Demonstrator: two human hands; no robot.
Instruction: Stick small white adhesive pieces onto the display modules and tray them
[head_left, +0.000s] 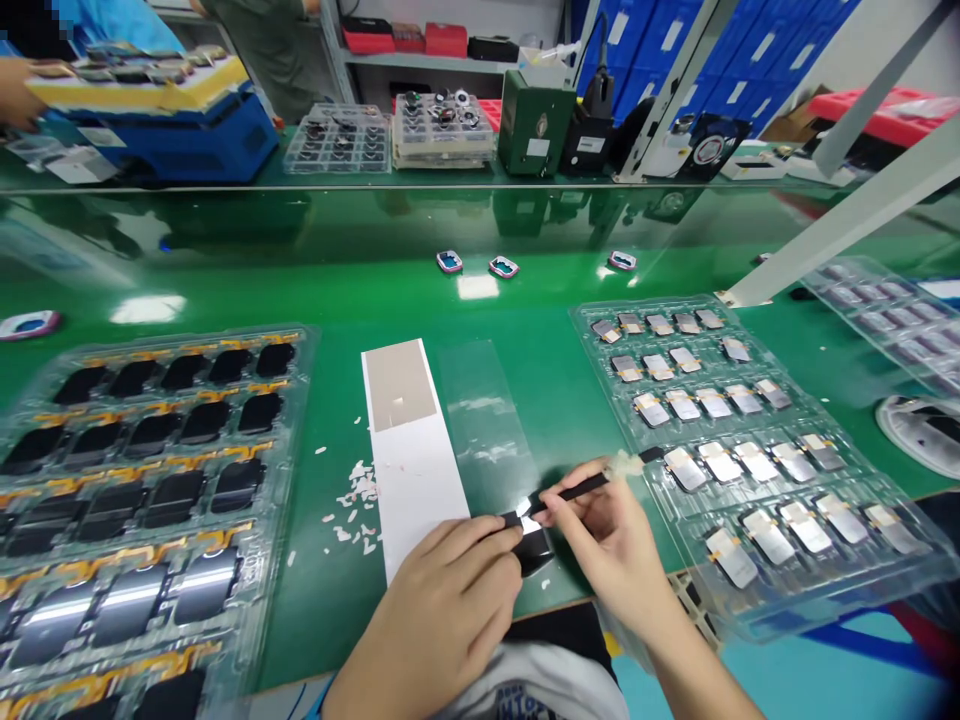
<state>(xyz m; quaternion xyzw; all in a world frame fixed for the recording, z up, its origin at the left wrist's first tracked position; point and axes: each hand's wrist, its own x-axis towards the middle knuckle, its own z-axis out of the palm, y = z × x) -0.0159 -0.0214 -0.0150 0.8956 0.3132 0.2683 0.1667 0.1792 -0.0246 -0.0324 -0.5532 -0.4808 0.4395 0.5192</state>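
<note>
My left hand [450, 590] is closed on a small black screen part [534, 548] at the near edge of the green table [450, 310], pressing it down with fingers curled over it. My right hand [604, 535] pinches a thin black tool [574, 490], its tip touching the top of the part. Beside the hands lie a white sheet with a tan patch [409, 440] and a clear film strip [484, 415]. Small white scraps [352, 505] are scattered left of the sheet.
A clear tray of black screens [150, 470] fills the left. A clear tray of silver parts [742, 450] lies on the right, another tray [885, 310] beyond. Three small framed parts [504, 266] sit mid-table. Another person's hand [19, 95] holds a yellow tray far left.
</note>
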